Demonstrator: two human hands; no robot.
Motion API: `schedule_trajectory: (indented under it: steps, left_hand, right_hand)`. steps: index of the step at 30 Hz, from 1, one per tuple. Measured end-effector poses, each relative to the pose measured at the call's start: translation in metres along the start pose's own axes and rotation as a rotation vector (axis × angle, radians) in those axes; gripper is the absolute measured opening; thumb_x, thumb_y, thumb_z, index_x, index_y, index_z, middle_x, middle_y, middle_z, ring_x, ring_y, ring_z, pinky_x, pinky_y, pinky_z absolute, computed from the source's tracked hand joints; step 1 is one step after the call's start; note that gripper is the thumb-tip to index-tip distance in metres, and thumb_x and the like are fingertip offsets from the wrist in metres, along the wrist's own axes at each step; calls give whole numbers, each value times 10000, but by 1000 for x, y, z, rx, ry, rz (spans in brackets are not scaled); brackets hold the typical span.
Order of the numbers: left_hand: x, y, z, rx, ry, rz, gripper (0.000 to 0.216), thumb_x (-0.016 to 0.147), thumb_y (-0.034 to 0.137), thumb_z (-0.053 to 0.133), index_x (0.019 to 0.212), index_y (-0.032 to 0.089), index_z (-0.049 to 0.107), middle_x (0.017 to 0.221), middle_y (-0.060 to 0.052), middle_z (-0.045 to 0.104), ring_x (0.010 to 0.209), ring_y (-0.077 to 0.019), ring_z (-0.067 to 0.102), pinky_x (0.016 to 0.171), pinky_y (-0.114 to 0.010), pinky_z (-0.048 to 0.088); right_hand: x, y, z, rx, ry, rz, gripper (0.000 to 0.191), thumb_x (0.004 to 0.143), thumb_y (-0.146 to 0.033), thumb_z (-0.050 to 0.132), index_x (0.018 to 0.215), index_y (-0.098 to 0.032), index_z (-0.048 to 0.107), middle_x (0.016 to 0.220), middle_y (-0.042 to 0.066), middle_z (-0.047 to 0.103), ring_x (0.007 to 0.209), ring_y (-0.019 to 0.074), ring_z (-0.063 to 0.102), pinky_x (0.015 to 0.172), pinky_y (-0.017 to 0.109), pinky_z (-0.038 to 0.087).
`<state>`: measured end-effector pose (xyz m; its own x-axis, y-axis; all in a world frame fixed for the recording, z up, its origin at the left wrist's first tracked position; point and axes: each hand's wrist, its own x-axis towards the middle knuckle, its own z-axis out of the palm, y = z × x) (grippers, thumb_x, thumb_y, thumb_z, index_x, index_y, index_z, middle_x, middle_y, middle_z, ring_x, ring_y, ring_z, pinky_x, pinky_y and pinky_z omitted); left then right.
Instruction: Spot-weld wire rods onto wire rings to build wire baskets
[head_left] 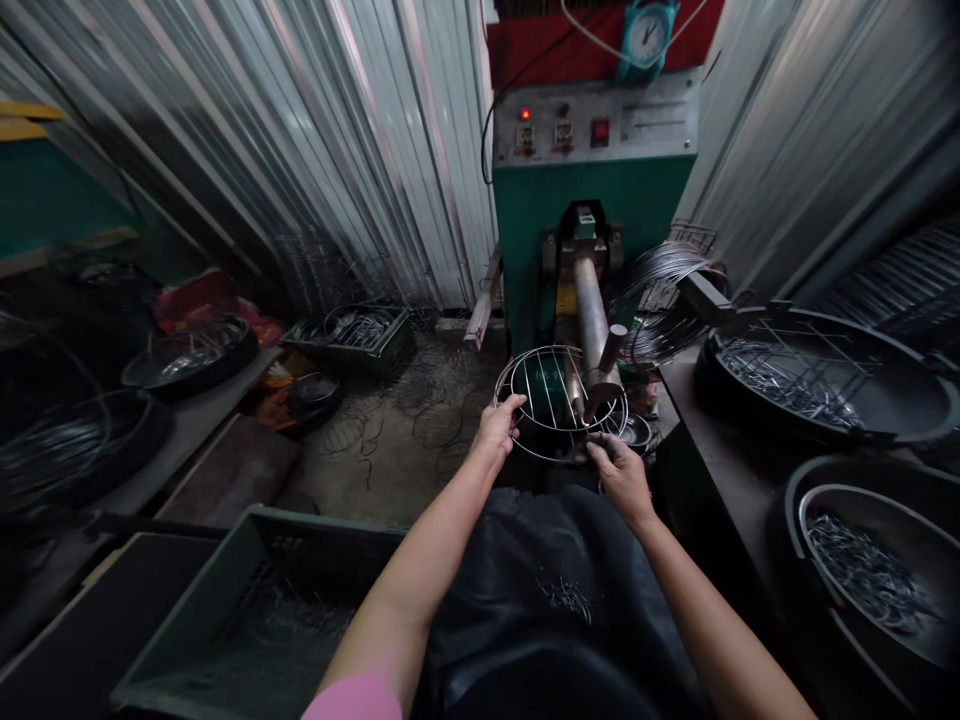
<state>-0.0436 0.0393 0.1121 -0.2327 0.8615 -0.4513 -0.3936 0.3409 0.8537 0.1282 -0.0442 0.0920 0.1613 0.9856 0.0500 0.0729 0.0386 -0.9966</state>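
A round wire rack [541, 392] with parallel cross wires rests against the metal arm [592, 320] of a green welding machine [592, 210]. My left hand [497, 425] grips the rack's left rim with its fingers curled over the wire. At the rack's lower right edge, my right hand [619, 472] pinches the rim. A black apron [555, 590] covers my lap, with a few small wire pieces [570, 597] lying on it.
Black basins [847, 380] of short wire pieces stand on the bench at right, with another basin [870, 570] nearer. A green crate [247, 610] sits at lower left. Wire hoops [660, 290] hang beside the machine. More tubs [191, 355] and a crate [352, 335] line the left floor.
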Motion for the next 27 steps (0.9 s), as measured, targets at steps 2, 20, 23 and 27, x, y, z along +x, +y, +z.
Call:
schedule_trajectory:
  steps: [2,20,23,27]
  left_hand:
    - [2,-1,0,7,7,-8,343,522,261,702,576,191,370,434,102,294,351,-28,253,343,-176,180]
    - [6,-3,2,10,41,-63,350,538,254,729,530,178,388,403,104,266,319,-18,238,313,-166,158]
    - [5,-3,2,17,52,-76,340,541,246,724,535,179,390,396,105,265,314,-22,241,308,-165,151]
    - [6,-3,4,6,46,-69,343,540,247,718,537,184,381,392,111,248,310,-23,223,306,-167,146]
  right_hand:
    - [1,0,0,-11,-4,-12,317,721,-454,591,865,-172,593,773,44,660,611,167,637,624,289,503]
    - [-1,-3,-2,33,62,25,385,723,-483,595,913,-149,613,748,49,662,606,165,639,614,296,515]
    - [-11,5,-20,88,181,24,406,743,-488,578,966,-150,603,813,62,665,622,155,629,617,296,511]
    - [-21,16,-42,-102,202,-18,390,780,-472,532,969,-142,618,737,42,646,567,130,576,576,264,472]
